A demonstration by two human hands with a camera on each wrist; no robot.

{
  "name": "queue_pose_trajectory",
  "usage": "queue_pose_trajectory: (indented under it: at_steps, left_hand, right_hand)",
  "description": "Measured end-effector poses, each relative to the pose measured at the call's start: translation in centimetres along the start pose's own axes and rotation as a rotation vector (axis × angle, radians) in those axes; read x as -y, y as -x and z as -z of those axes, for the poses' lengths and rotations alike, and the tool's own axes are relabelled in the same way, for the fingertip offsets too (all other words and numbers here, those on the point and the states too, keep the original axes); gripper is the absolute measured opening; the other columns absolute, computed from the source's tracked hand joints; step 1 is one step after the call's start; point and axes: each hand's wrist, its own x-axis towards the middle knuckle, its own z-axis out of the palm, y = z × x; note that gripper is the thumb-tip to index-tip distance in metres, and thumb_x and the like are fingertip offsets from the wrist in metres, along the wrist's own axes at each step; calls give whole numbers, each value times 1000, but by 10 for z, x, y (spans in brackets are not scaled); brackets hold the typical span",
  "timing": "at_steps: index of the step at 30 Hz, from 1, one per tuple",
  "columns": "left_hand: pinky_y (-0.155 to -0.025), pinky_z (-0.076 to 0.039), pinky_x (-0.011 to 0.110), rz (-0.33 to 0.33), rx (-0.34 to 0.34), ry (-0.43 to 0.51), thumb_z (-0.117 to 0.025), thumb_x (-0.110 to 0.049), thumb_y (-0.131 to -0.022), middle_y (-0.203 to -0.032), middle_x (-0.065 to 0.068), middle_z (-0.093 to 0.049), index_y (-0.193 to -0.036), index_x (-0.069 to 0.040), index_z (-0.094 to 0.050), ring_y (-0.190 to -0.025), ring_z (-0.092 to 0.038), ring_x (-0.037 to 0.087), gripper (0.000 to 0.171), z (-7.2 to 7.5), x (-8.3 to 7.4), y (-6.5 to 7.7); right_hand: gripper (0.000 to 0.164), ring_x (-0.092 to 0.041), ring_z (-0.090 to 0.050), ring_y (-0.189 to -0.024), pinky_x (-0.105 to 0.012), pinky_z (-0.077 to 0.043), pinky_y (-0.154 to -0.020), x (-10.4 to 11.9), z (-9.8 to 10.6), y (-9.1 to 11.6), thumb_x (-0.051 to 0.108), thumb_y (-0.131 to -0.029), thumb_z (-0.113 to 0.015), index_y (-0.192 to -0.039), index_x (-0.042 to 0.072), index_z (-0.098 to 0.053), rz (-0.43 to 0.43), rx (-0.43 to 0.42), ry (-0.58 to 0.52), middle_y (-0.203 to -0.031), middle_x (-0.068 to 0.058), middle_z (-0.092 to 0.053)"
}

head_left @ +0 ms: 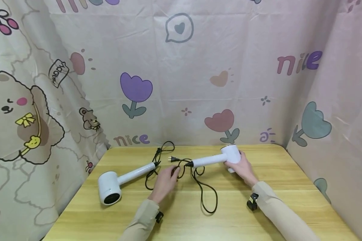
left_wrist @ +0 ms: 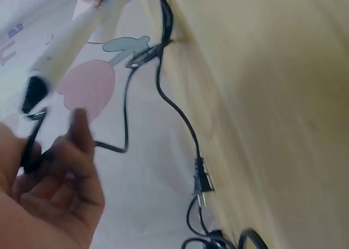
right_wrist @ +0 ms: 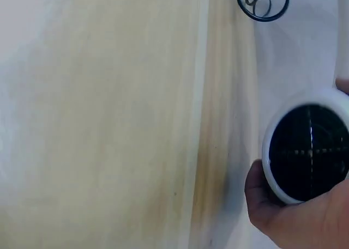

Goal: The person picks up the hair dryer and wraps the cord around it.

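Note:
My right hand (head_left: 243,169) grips the head of a white hair dryer (head_left: 209,160), whose handle points left. In the right wrist view the fingers wrap around the head's white rim beside its dark round end (right_wrist: 309,151). My left hand (head_left: 164,184) pinches the dryer's black cord (left_wrist: 34,161) close to the handle's tail. Part of that cord loops on the table to the right of the left hand. A two-pin plug (left_wrist: 202,175) lies just beyond the left hand.
A second white hair dryer (head_left: 109,184) lies at the left of the wooden table (head_left: 229,214), its black cord (head_left: 147,177) coiled by its handle. Printed curtains (head_left: 181,73) hang behind and at both sides.

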Motion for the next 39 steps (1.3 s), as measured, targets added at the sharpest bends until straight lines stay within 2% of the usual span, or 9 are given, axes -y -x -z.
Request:
queue_pose_trajectory:
  at_steps: [3,8,12,16,20,23,30,34,39]
  left_hand:
    - [-44,-40,23,-43,-117,42,-47,-29,-105,-61,-2,-54,-81,-15,-59,-48,-48,8,30,0,-8,-5]
    - [-47,-43,24,-183,-331,-33,-53,-29,-102,-64,-2,-60,-84,-15,-65,-50,-51,9,26,-3,-14,-11]
    - [-68,-58,32,-300,-452,-38,-63,-25,-96,-86,4,-75,-94,-11,-75,-74,-70,16,18,-6,-15,-15]
    - [-78,-59,33,-442,-488,24,-70,-20,-91,-95,5,-76,-96,-10,-76,-86,-72,18,12,-12,-17,-20]
    - [-77,-58,31,-526,-432,-69,-69,-21,-92,-93,2,-76,-95,-13,-75,-83,-70,15,11,-19,-21,-24]
    - [-79,-56,32,-469,-320,-110,-64,-29,-96,-96,2,-74,-102,-13,-72,-86,-68,15,19,-19,-23,-24]
    - [-100,-46,52,-311,14,-38,-42,-44,-103,-129,10,-62,-135,-14,-55,-118,-57,27,46,-2,-23,-19]
    - [-99,-46,55,-250,121,86,-43,-46,-102,-135,9,-60,-139,-22,-54,-119,-58,29,45,7,-23,-21]
    - [-90,-50,43,-120,120,305,-51,-45,-100,-124,6,-66,-132,-25,-62,-105,-62,22,39,11,-21,-24]
  right_hand:
    - [95,-29,-57,-106,-34,-50,-89,1,3,2,28,-78,-81,-147,-6,-25,-65,87,-175,-133,-24,-48]
    - [93,-18,-64,-94,-36,-54,-85,-7,9,-1,38,-75,-83,-145,3,-32,-164,232,-307,-116,-8,-61]
    - [85,-18,-65,-90,-38,-55,-82,-1,14,3,36,-79,-79,-143,3,-34,-129,302,-352,-107,-3,-65]
    - [78,-19,-65,-87,-37,-57,-78,13,15,11,28,-85,-74,-143,-2,-32,-78,305,-401,-106,-6,-63]
    - [69,-19,-65,-89,-38,-57,-80,22,12,17,20,-89,-69,-142,-3,-31,-51,306,-448,-107,-7,-61]
    - [66,-20,-64,-89,-39,-57,-80,25,10,20,18,-90,-67,-141,-3,-32,-42,309,-461,-108,-8,-61]
    - [61,-18,-65,-88,-37,-58,-78,31,13,23,16,-90,-65,-139,-5,-34,-17,338,-491,-103,-4,-62]
    - [58,-17,-65,-87,-37,-58,-77,35,18,25,15,-91,-62,-137,-4,-34,-25,345,-526,-99,-1,-63]
    - [56,-16,-64,-89,-35,-57,-80,40,20,26,15,-92,-61,-138,-2,-33,-45,330,-565,-100,0,-63]
